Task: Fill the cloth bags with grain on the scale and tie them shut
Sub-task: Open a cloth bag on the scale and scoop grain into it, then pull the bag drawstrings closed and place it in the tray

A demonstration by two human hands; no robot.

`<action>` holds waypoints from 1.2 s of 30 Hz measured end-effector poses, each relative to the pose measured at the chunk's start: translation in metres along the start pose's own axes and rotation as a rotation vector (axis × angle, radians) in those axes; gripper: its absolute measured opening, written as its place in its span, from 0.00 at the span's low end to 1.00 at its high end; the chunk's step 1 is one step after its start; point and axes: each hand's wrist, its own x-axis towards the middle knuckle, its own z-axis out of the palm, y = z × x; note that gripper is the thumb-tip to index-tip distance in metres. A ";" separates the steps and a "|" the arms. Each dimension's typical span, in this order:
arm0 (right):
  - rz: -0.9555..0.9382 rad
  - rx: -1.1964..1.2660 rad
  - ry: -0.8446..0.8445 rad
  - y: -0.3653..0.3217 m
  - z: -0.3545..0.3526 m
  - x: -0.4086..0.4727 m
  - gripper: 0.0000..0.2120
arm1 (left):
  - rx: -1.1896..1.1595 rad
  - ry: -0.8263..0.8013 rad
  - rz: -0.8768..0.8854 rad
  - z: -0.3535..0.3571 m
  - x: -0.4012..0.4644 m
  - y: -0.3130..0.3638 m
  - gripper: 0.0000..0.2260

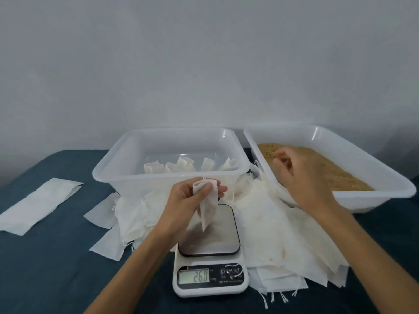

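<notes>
My left hand (191, 198) pinches the mouth of a small white cloth bag (207, 208), which hangs with its tip over the scale's plate (212, 239). The scale (209, 279) stands at the front middle and its display reads 26.0. My right hand (299, 175) reaches into the right-hand white tub (405, 189), fingers curled among the brown grain (333, 168); what it holds is hidden. Several filled bags (188, 166) lie in the clear tub (127, 177) behind the scale.
Loose empty cloth bags (278, 234) are heaped around the scale and under both tubs. A flat white sheet (40, 203) lies at the left on the dark blue cloth (56, 268). A plain wall rises behind.
</notes>
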 end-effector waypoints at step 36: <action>0.239 0.896 0.345 -0.038 0.014 -0.043 0.14 | 1.050 -0.426 0.179 0.056 0.016 0.001 0.08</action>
